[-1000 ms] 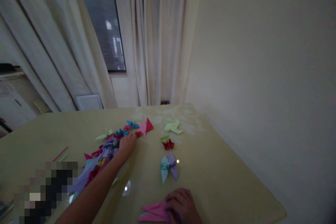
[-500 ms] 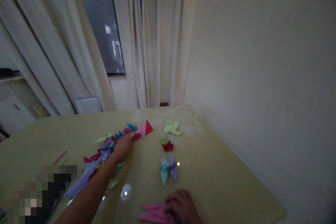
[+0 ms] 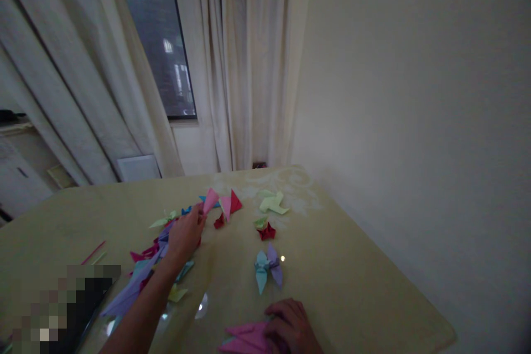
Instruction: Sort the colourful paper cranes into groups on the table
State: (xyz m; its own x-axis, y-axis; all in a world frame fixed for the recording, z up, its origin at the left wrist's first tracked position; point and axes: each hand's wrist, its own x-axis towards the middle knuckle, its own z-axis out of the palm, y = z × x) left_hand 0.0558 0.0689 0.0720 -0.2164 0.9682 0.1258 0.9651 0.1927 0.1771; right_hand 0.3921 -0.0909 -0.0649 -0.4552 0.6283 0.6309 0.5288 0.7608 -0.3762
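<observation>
My left hand point(image 3: 187, 233) reaches over a heap of coloured origami and pinches a pink folded paper piece point(image 3: 211, 199), raised at the heap's far end. Under my wrist and forearm, part of the heap is hidden, including a long purple folded paper point(image 3: 128, 291). Just past my fingers lie a small red origami piece point(image 3: 219, 222) and a red paper triangle point(image 3: 235, 202) beside another pink piece. At the near edge, my right hand point(image 3: 292, 325) is curled over a pink pointed origami point(image 3: 245, 337) on the table, its fingertips partly hidden.
Down the middle of the table point(image 3: 352, 276) lie a pale green pinwheel point(image 3: 274, 203), a dark red origami star point(image 3: 266, 231) and a light blue origami point(image 3: 261, 272) touching a purple one. A black object point(image 3: 93, 298), partly pixelated, is at left. A wall point(image 3: 415, 121) borders the right side.
My left hand has lifted a pink folded piece from the far end of the heap. A small red piece there now lies apart. My right hand stays on the pink origami.
</observation>
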